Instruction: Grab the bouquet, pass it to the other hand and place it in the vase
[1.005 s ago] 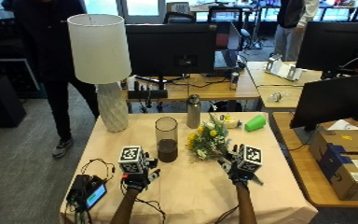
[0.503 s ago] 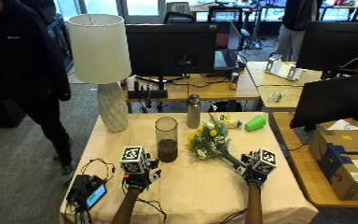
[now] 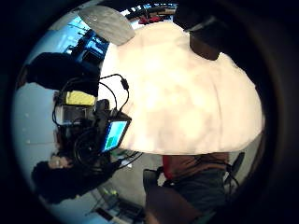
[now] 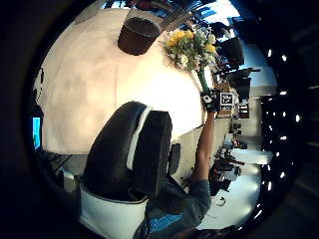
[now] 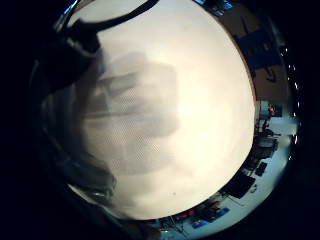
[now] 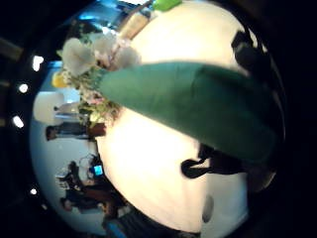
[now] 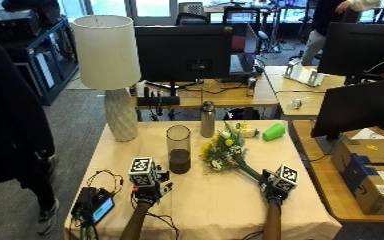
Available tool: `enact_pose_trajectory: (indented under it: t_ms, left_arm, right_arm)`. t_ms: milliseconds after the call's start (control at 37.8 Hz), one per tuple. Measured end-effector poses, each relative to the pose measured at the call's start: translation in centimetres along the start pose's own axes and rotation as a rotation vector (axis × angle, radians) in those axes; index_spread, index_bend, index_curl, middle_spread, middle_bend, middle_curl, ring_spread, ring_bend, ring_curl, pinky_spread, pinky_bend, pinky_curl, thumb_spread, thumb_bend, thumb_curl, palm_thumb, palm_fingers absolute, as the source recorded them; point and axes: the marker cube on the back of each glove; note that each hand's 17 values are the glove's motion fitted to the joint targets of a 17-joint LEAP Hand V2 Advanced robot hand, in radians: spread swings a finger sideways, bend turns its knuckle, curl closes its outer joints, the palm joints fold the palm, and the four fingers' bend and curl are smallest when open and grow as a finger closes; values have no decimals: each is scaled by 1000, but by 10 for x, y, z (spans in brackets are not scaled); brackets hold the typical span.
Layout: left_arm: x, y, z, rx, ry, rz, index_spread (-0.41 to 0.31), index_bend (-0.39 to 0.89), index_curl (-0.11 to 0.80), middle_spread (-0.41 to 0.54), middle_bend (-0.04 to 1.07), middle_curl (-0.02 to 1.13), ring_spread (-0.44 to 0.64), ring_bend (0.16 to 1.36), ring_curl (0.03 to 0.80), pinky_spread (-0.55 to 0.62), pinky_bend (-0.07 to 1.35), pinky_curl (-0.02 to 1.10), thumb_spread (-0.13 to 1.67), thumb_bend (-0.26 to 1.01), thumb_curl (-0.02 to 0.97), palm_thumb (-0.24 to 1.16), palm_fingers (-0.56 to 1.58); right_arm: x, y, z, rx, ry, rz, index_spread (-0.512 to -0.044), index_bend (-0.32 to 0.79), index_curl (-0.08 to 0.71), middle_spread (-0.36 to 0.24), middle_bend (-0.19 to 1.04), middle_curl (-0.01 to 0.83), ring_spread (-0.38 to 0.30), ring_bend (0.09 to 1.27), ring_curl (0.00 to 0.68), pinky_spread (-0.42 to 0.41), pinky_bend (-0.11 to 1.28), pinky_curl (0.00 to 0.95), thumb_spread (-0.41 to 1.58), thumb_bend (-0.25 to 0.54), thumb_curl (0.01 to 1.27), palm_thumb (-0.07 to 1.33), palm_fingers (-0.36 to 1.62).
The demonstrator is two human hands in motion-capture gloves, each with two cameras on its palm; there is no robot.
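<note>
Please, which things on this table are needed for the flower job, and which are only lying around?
For the job:
- bouquet, stem end in the right hand
- vase, a tall clear glass
- left hand, holding nothing

Lying about:
- lamp
- metal bottle
- green cup
- small screen device with cables

One bouquet (image 7: 224,151) in front of me, its yellow and white heads at about twelve o'clock from my right hand (image 7: 276,186); one tall glass vase (image 7: 178,149), dark at the bottom, at roughly one o'clock from my left hand (image 7: 147,186); two gloved hands of mine, then; one white lamp (image 7: 110,70) at eleven o'clock; one metal bottle (image 7: 207,119) at twelve; one green cup (image 7: 273,132) lying on its side at one o'clock; one small screen device (image 7: 97,206) at nine.
</note>
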Motion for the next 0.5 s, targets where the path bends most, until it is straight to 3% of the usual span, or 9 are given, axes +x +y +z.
enact_pose_trajectory:
  t_ms: [132, 159, 238, 370, 503]
  left_arm:
    - [-3, -6, 5, 19, -9, 13, 20, 105, 184, 175, 288, 353, 393, 692, 273, 412, 630, 338, 1118, -20, 255, 63, 74]
    - [-3, -6, 5, 17, -9, 13, 20, 105, 184, 175, 288, 353, 392, 693, 273, 412, 630, 339, 1120, -19, 256, 64, 74]
    - [-3, -6, 8, 3, -5, 7, 20, 104, 184, 175, 291, 354, 391, 692, 273, 412, 630, 339, 1121, -20, 256, 64, 75]
    - [-1, -6, 9, -9, 3, 8, 20, 103, 183, 174, 294, 356, 389, 691, 273, 410, 632, 339, 1122, -20, 257, 64, 77]
    - [-1, -6, 8, 3, -4, 12, 20, 102, 183, 174, 294, 357, 388, 693, 273, 410, 632, 339, 1123, -20, 257, 64, 77]
  right_arm:
    - [10, -3, -4, 64, 92, 23, -307, 149, 250, -119, 466, 437, -109, 615, 383, 170, 333, 306, 1042, 101, 426, 838, 831]
    - [13, -4, -5, 77, 114, 25, -304, 195, 268, -125, 465, 442, -123, 630, 391, 124, 341, 313, 990, 103, 443, 870, 941]
    - [22, -13, -10, 167, 196, 41, -292, 185, 284, -138, 430, 442, -154, 657, 402, -12, 432, 339, 890, 77, 474, 894, 1187]
    - [13, -31, -17, 328, 165, 13, -276, 205, 342, -153, 479, 482, -176, 725, 463, -143, 506, 395, 778, 32, 512, 912, 1321]
    - [17, -19, -17, 261, 214, 53, -266, 197, 376, -154, 541, 517, -180, 777, 499, -209, 614, 442, 712, -9, 544, 920, 1411]
